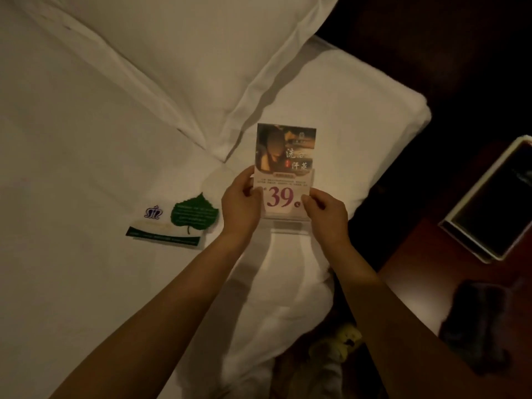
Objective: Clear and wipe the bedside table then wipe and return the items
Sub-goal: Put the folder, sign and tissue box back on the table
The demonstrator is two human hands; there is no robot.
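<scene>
Head view: your left hand (240, 201) and right hand (326, 214) pinch the promo card (285, 171) by its lower edges, fingers closed on it, over the white bed (72, 139). The card sits partway in a clear acrylic stand (286, 224). A green leaf card (194, 212) and a crown-logo card (161, 228) lie on the bed just left. The dark wooden surface (426, 272) at right carries a dark cloth (483, 321) and a framed dark panel (492, 200).

White pillow (178, 53) on white bed (72, 168) (creased); blurred yellowish object (345, 339) on floor.
</scene>
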